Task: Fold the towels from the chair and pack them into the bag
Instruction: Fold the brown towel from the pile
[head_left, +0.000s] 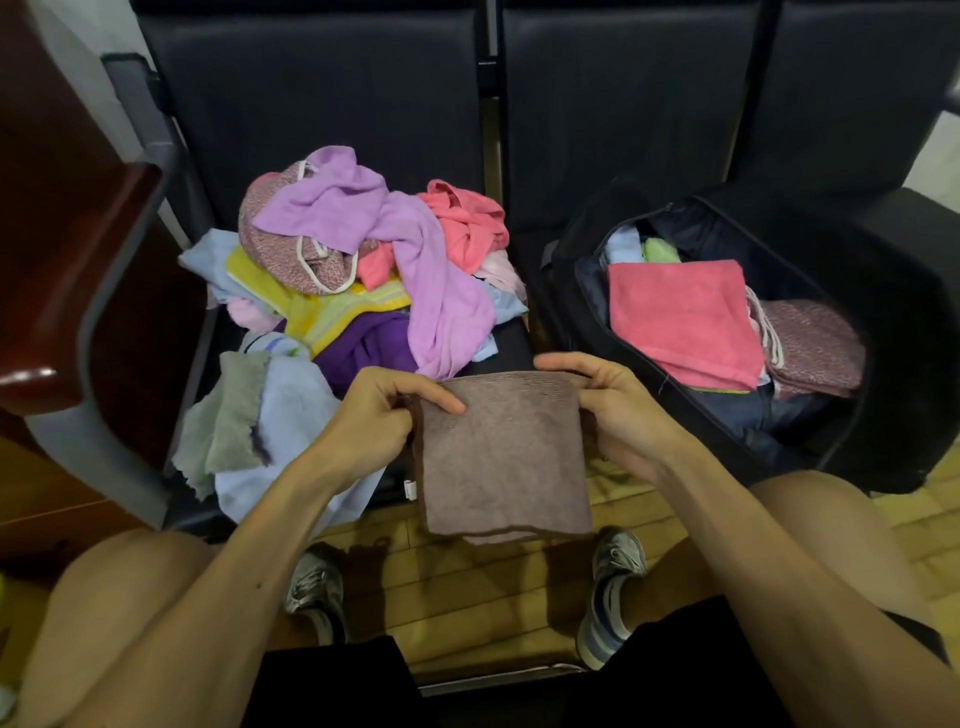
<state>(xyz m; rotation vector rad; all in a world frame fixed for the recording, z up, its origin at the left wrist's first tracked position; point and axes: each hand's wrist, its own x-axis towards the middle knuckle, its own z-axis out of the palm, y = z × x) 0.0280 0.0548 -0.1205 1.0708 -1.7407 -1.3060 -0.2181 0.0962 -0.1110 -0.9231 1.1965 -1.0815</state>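
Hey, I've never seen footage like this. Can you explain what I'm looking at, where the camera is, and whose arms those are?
There is no machine here. The single picture comes from a camera worn on a person's head, looking down, so the arms and knees at the bottom are the wearer's own. The left hand and the right hand each pinch the top edge of a folded brown towel, which hangs in front of the seat. Behind it, a pile of unfolded towels in many colours lies on a dark chair. To the right stands an open black bag, already holding a folded pink towel with a speckled maroon cloth beside it. The job is folding towels and packing them into that bag.
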